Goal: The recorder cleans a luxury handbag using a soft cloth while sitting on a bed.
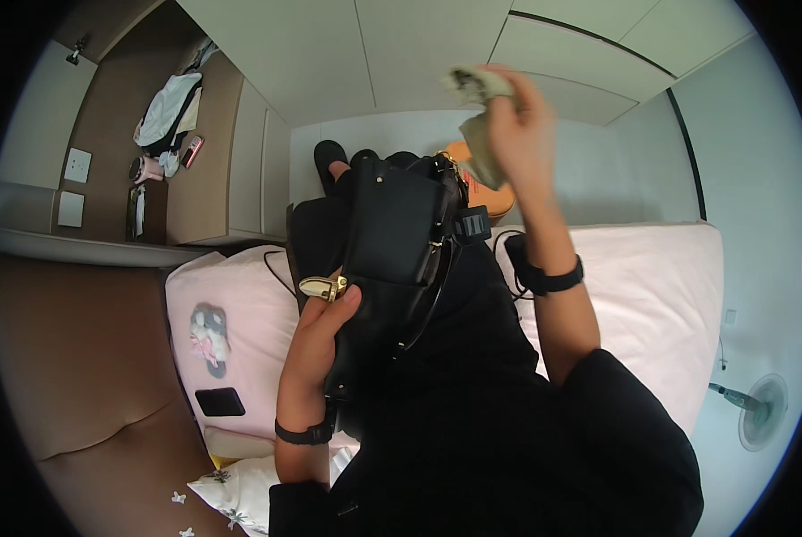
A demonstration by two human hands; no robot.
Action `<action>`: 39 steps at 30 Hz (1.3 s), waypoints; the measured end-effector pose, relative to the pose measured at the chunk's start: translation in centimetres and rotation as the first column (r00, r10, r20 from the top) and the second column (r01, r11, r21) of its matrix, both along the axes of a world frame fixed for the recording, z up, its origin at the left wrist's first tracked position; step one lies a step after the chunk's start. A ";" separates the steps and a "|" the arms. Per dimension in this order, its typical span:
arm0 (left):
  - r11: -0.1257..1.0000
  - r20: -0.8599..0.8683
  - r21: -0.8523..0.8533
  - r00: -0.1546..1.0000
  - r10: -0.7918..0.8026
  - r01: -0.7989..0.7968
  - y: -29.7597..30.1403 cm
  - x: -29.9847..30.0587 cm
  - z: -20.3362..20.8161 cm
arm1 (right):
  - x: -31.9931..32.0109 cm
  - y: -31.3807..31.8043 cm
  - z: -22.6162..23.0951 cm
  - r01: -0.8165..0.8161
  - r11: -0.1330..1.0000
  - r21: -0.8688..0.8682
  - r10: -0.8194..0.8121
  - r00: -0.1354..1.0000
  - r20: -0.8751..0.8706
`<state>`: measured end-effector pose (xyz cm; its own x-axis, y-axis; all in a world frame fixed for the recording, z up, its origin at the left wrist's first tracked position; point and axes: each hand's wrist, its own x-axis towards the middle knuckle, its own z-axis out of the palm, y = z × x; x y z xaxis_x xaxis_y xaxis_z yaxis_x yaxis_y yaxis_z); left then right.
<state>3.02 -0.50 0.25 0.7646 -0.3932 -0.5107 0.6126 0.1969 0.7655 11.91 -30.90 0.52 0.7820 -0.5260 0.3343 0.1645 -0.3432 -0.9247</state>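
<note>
A black leather handbag (397,234) with gold fittings lies across my lap. My left hand (322,324) grips its near left side, the thumb on the leather and the other fingers hidden. The gold clasp (323,287) sits just beyond that thumb. A thin black strap (437,309) loops along the bag's right side, where a dark square tag (471,225) also shows. Beyond the bag, in the air, my right hand (519,125) is closed around a crumpled greenish-beige cloth (483,148) with dark smudges. Hand and cloth are blurred by motion.
I sit on a bed (634,295) with pink sheets. On its left lie a phone (219,402) and a grey plush item (209,339). An orange round container (490,202) stands on the floor, before pale cabinets (437,54). A standing fan (764,412) is at right.
</note>
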 end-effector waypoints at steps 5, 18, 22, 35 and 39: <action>0.994 -0.078 -0.110 0.997 0.013 -0.022 0.0 0.7 0.5 | -4.4 -2.2 1.0 0.056 0.998 0.040 -0.060 0.992 0.109; 0.990 -0.165 -0.114 0.984 0.059 -0.078 -0.2 1.2 0.5 | -10.7 -3.8 -0.6 -0.116 0.977 0.177 0.144 0.978 -0.150; 0.990 -0.161 -0.121 0.986 0.047 -0.067 0.0 1.4 0.1 | -11.1 -3.5 -1.6 -0.055 0.966 0.252 0.123 0.958 -0.259; 0.982 -0.165 -0.100 0.976 0.143 -0.160 -0.5 0.3 0.1 | -11.8 6.2 -8.8 -0.264 0.874 -0.408 0.212 0.962 -0.170; 0.976 -0.213 -0.117 0.964 0.159 -0.186 -0.3 0.6 0.6 | -10.8 5.4 -7.5 -0.251 0.805 -0.538 0.145 0.962 -0.231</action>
